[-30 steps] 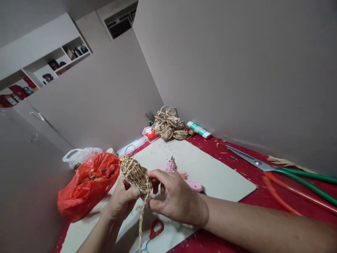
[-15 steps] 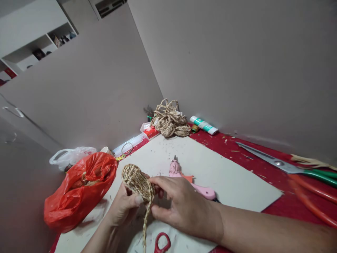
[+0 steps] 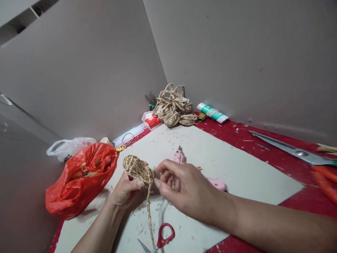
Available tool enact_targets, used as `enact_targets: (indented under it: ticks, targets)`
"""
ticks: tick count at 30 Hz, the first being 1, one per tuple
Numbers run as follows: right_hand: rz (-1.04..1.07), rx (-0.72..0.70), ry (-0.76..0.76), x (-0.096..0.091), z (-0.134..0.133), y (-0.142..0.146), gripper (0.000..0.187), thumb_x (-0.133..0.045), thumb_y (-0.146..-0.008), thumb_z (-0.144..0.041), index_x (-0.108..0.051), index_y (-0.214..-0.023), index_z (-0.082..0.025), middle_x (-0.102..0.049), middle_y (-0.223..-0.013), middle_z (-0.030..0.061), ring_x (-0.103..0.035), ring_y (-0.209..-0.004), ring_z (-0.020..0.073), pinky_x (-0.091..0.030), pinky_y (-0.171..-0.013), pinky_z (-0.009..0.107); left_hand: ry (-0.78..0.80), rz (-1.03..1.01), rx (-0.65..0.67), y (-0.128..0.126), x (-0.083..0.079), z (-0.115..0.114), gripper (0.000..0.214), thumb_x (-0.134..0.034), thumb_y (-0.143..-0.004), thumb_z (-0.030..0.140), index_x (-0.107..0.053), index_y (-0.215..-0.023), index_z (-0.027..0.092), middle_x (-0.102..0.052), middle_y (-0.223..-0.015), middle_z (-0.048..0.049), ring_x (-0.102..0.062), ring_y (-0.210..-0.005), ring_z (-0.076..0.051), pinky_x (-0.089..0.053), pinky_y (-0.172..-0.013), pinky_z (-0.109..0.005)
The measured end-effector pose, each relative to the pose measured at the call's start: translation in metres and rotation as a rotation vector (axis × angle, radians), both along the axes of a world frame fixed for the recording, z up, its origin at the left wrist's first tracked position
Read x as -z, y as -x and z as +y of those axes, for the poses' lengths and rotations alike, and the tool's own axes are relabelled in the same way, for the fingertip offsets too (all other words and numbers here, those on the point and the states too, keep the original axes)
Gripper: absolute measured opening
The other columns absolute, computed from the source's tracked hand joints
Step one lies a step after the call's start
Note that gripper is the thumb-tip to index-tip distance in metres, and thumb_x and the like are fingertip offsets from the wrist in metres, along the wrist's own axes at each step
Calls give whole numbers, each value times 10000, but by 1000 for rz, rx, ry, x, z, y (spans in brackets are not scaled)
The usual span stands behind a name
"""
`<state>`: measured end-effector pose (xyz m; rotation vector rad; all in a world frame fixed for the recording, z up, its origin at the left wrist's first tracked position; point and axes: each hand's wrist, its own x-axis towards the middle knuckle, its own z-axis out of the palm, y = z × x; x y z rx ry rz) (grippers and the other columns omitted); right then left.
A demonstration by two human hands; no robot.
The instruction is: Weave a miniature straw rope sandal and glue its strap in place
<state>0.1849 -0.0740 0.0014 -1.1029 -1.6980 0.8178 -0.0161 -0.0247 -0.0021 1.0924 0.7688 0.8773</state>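
Observation:
My left hand [image 3: 126, 189] grips a small coiled straw-rope piece [image 3: 138, 169], oval at its top and shaped somewhat like a little slipper. From its right end a braided straw cord [image 3: 149, 214] hangs down to the bottom edge. Just right of the piece is my right hand [image 3: 181, 186], thumb and fingers apart, with a small gap to the straw. Under the cord lie red-handled scissors [image 3: 165, 237], partly out of view. A pink glue gun [image 3: 179, 156] rests behind my right hand, which hides its middle.
A white board [image 3: 147, 144] lies on a red cloth [image 3: 231, 140]. To the left sits a red plastic bag [image 3: 79, 182]; at the back, a heap of straw rope [image 3: 173, 105]. Large shears [image 3: 289, 147] lie at the right, and a green-and-white tube [image 3: 212, 112] by the wall.
My right hand has drawn back from the straw piece and its fingers have come off it. My left hand keeps its hold. The view has tipped down, showing more of the red scissors.

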Motion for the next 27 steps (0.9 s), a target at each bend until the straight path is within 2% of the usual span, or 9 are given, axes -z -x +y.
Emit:
enact_targets:
  ticks: [4,11,16,20,27]
  targets:
    - [15,-45,148,3,-1,6,230,-617,-769,-327,-459,-903,-228,-634,-614,-37,-601,-574,145,-414,-513,243,-29,58,42,-3,3,1,553,-882,-567,249,-657,-1060,138,-699,-900,-63,-636,-804,-170,-481,-753,-261]
    - [166,-82,390,6,3,12,214,-595,-721,-214,-485,-902,-240,-624,-636,-38,-580,-567,137,-384,-468,228,-104,146,128,-6,8,2,510,-854,-613,268,-655,-1061,125,-715,-960,-99,-666,-867,-229,-498,-802,-314]
    - [330,-129,599,2,7,10,220,-593,-757,-230,-479,-946,-238,-595,-590,-50,-506,-428,99,-338,-366,195,-92,150,167,-3,9,4,517,-836,-643,246,-643,-1110,132,-718,-941,-78,-665,-851,-204,-494,-813,-303]
    - [387,-106,637,5,11,9,200,-576,-762,-163,-474,-924,-221,-584,-538,-56,-474,-372,80,-353,-347,182,-73,137,220,-4,9,3,528,-838,-643,239,-631,-1116,132,-725,-917,-77,-671,-838,-198,-499,-814,-305]
    - [441,-38,576,10,16,10,119,-573,-771,-139,-496,-836,-201,-563,-553,-50,-508,-393,72,-331,-332,155,-48,132,180,-4,9,2,606,-842,-618,165,-584,-1166,180,-729,-976,-64,-683,-876,-209,-498,-858,-344]
